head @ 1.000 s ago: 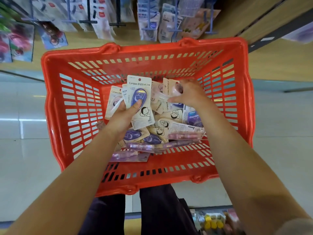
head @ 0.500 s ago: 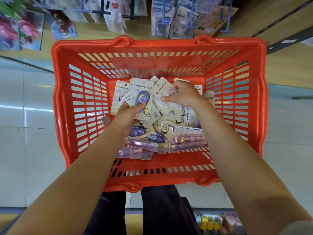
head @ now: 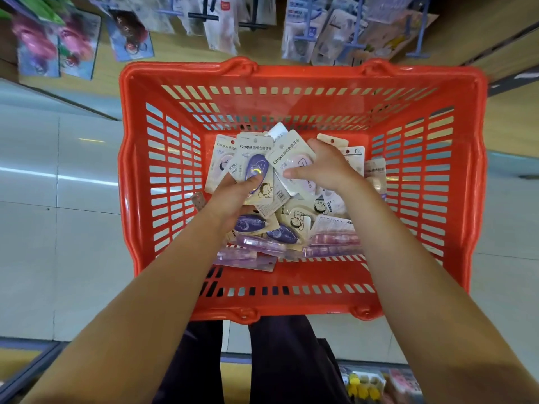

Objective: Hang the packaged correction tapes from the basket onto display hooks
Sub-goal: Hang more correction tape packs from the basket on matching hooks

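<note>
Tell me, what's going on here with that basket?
A person is picking packaged correction tapes out of a red basket. The left hand grips a small fan of packs, thumb on the purple pack in front. The right hand grips a pink pack beside them. More packs lie loose in the basket. Display hooks with other goods hang beyond it; none of these packs is hung yet.

Two bare forearms enter from the lower left and lower right of the frame, with no sleeves, watch or rings showing. The left hand (head: 233, 196) and right hand (head: 326, 170) are ungloved. At bottom centre, the legs wear dark, near-black trousers (head: 280, 363).
</note>
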The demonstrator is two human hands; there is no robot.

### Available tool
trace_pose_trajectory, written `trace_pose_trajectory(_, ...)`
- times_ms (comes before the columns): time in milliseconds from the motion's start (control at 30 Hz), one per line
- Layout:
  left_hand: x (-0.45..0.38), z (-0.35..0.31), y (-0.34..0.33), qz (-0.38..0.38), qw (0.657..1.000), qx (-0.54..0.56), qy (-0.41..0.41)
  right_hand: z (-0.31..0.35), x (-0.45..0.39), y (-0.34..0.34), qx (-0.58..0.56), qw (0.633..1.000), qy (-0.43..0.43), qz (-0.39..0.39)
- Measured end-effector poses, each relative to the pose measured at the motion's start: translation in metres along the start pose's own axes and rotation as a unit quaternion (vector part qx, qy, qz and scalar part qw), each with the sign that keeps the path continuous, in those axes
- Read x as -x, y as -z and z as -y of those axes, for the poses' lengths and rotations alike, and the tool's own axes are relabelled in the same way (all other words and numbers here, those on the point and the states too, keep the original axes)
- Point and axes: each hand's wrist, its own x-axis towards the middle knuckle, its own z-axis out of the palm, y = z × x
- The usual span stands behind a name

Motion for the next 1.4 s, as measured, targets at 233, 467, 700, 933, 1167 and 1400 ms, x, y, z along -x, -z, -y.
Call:
trace_pose_trajectory(233,0.016,-0.007,0.004,0.014,0.999,0.003,-0.038,0.005,0.016,0.004,-0.111,0.993,0.019,0.042)
trace_pose_trajectory(467,0.068,-0.031,0.019,0.08,0.991,-0.027,-0.103,0.033,0.09,0.018,-0.239,0.969,0.045,0.036)
trace_pose_trajectory(700,0.166,-0.088,0.026,0.054,0.98,0.002,-0.192,0.104,0.191,0.034,-0.339,0.934,0.081,-0.075)
trace_pose_trajectory(933,0.288,-0.167,0.026,0.011,0.951,0.053,-0.304,0.213,0.292,0.06,-0.404,0.89,0.186,-0.098)
trace_pose_trajectory(1167,0.397,-0.229,0.011,0.029,0.888,-0.016,-0.459,0.307,0.363,0.088,-0.313,0.881,0.325,-0.141)
trace_pose_trajectory(1400,0.454,-0.285,0.043,0.033,0.843,-0.007,-0.538,0.378,0.393,0.101,-0.316,0.849,0.383,-0.184)
